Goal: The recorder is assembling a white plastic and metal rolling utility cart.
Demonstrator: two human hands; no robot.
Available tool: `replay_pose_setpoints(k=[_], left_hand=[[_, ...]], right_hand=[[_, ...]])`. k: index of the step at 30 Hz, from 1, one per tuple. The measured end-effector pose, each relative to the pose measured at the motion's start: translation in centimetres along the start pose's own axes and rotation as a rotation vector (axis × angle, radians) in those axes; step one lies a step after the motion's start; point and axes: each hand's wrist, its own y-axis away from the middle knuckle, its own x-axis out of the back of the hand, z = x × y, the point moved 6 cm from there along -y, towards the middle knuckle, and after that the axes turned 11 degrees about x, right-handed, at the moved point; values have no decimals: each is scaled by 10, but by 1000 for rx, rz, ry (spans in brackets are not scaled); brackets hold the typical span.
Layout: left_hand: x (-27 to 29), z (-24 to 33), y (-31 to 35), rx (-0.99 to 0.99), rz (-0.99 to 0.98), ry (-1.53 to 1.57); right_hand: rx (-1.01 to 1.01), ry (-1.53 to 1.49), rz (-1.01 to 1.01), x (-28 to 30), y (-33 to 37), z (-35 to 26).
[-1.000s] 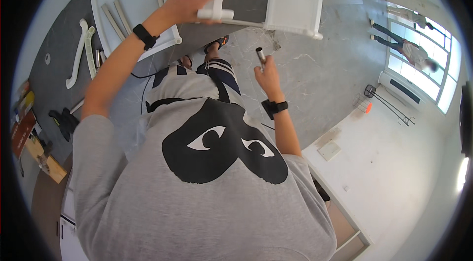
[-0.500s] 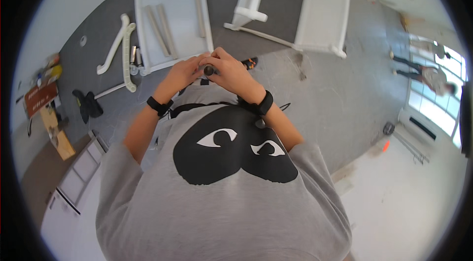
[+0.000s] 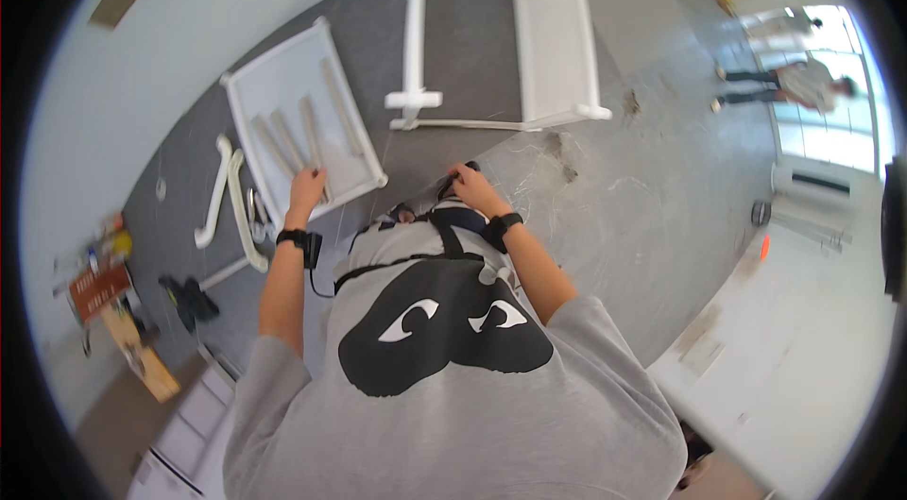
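My left hand (image 3: 307,190) reaches over the near edge of a pale, white-rimmed panel (image 3: 269,75). Its fingers are closed on the near part of a long grey-beige strip (image 3: 310,127). Several similar strips lie on the panel, the leftmost strip (image 3: 274,146) and the rightmost strip (image 3: 340,108) among them. Near my lap and one foot is my right hand (image 3: 474,190), its fingers curled together. Something dark shows at those fingertips, but it is too small and blurred to name.
A white frame with a side panel (image 3: 557,47) stands ahead. Left of the flat panel lie two curved white pieces (image 3: 215,193) and small metal parts (image 3: 253,205). Black gloves (image 3: 189,300) rest at the left. Another person (image 3: 812,84) stands by the windows at far right.
My hands were together before my lap around a dark-ended piece; they are now apart. My left hand has moved to the panel, where one more strip lies. The view has shifted.
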Motion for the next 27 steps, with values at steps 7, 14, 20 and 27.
replay_pose_setpoints(k=[7, 14, 20, 27], left_hand=[[0, 16, -9, 340, 120, -201], [-12, 55, 26, 212, 113, -37], [-47, 93, 83, 172, 57, 106], [-88, 101, 132, 177, 18, 319]], right_hand=[[-826, -593, 474, 31, 152, 162], [-962, -117, 116, 55, 172, 210], [80, 213, 4, 91, -17, 69], [344, 622, -5, 61, -102, 28]])
